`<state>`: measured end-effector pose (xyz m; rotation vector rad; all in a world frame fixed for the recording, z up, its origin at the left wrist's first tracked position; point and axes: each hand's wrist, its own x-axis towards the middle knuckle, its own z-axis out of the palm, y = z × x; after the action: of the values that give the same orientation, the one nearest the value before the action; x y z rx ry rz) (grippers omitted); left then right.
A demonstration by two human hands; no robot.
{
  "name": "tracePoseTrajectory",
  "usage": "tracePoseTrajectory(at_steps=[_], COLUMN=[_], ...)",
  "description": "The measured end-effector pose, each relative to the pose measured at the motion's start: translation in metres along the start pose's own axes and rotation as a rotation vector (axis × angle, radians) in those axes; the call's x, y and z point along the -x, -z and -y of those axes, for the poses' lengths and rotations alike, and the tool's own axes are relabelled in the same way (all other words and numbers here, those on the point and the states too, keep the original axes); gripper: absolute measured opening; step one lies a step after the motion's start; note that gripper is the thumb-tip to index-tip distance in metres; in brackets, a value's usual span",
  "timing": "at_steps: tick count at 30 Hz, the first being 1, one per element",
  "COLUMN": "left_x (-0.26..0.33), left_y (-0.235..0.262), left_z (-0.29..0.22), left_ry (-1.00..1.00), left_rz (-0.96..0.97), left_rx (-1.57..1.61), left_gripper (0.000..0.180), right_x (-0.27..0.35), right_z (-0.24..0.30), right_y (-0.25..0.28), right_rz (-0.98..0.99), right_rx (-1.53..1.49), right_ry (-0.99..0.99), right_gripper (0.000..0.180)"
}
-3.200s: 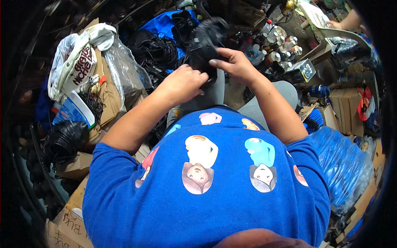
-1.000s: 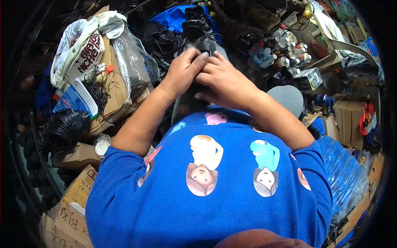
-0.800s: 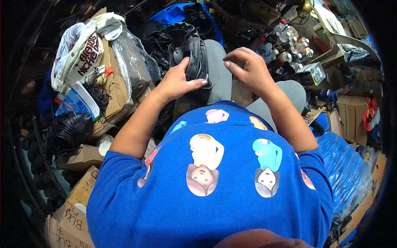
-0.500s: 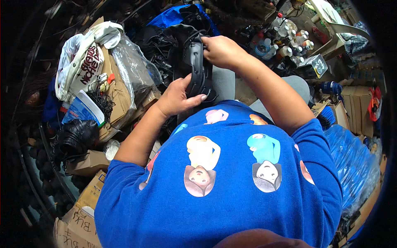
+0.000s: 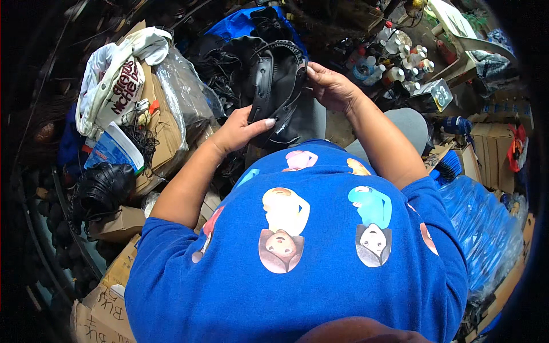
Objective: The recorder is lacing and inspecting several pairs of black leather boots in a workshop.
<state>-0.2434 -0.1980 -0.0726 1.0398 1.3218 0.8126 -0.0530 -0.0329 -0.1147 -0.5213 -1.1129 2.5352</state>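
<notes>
A black, leather-like shoe upper (image 5: pixel 264 86) is held up above my lap. It has a stitched band with small slots and an open, oval middle. Along its far rim the edge looks notched. My left hand (image 5: pixel 243 128) grips its near left side, thumb on top and the other fingers hidden beneath. At the far right edge my right hand (image 5: pixel 331 86) pinches the rim between thumb and fingers. Behind it lies a heap of black pieces (image 5: pixel 214 63), too dark to tell apart.
Left are a white printed cloth bag (image 5: pixel 117 74), clear plastic over cardboard (image 5: pixel 186 86), a blue booklet (image 5: pixel 117 150) and a black shoe (image 5: pixel 103 191). Several bottles (image 5: pixel 394 60) stand at the far right, near a tin (image 5: pixel 437 94). Blue plastic wrap (image 5: pixel 486 228) lies right.
The shoe upper has been turned and opened out, so its oval middle shows. My right hand has moved right and nearer, to its outer edge. My left hand keeps its grip.
</notes>
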Motion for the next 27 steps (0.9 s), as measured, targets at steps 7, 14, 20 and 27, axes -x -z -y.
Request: tracePoseTrajectory(at_steps=[7, 14, 20, 27], left_x=[-0.017, -0.042, -0.029, -0.056], left_y=[-0.048, -0.075, -0.058, 0.022], left_z=[-0.068, -0.043, -0.039, 0.046], left_ry=[-0.025, 0.023, -0.698, -0.090], left_rz=[0.197, 0.053, -0.371, -0.607], left_rx=[-1.133, -1.082, -0.715, 0.015], left_gripper=[0.048, 0.042, 0.029, 0.043], right_x=[-0.005, -0.009, -0.013, -0.015], right_z=[0.041, 0.046, 0.033, 0.033], right_y=[-0.031, -0.039, -0.005, 0.008], right_rz=[-0.234, -0.619, -0.677, -0.673], right_rx=[0.310, 1.426, 1.087, 0.679], right_ry=[0.127, 0.075, 0.178, -0.024], right_gripper=[0.029, 0.044, 0.034, 0.055])
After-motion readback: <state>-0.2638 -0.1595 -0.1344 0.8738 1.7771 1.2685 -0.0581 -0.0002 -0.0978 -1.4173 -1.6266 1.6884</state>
